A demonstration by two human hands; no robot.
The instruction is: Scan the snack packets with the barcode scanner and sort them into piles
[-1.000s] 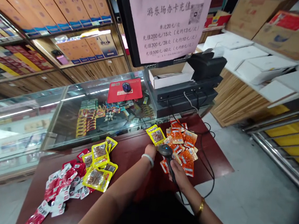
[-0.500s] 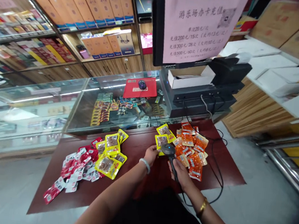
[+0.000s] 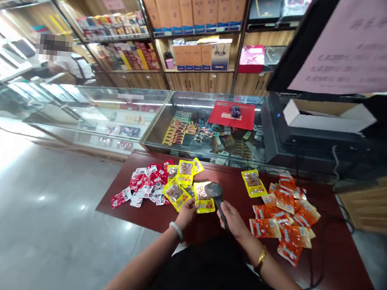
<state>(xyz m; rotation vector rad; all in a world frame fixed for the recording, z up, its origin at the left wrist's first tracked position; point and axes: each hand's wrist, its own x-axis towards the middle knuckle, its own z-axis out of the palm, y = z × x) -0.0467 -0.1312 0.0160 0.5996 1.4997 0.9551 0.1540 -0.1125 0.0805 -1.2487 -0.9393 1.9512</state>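
A handheld barcode scanner (image 3: 216, 197) was held in the right hand (image 3: 232, 221), the grip wrapped around its handle near the worktop's (image 3: 205, 230) front edge. A yellow snack packet (image 3: 203, 200) was pinched at its near edge by the left hand (image 3: 186, 212), lying flat just under the scanner head. The packet was judged light, thin and floppy, with a slick film, best taken by a sealed edge. Toward the left edge, yellow packets (image 3: 177, 185) and red packets (image 3: 143, 186) were heaped; orange packets (image 3: 284, 213) were spread toward the right edge. Beyond, a glass display case (image 3: 162, 114) was seen.
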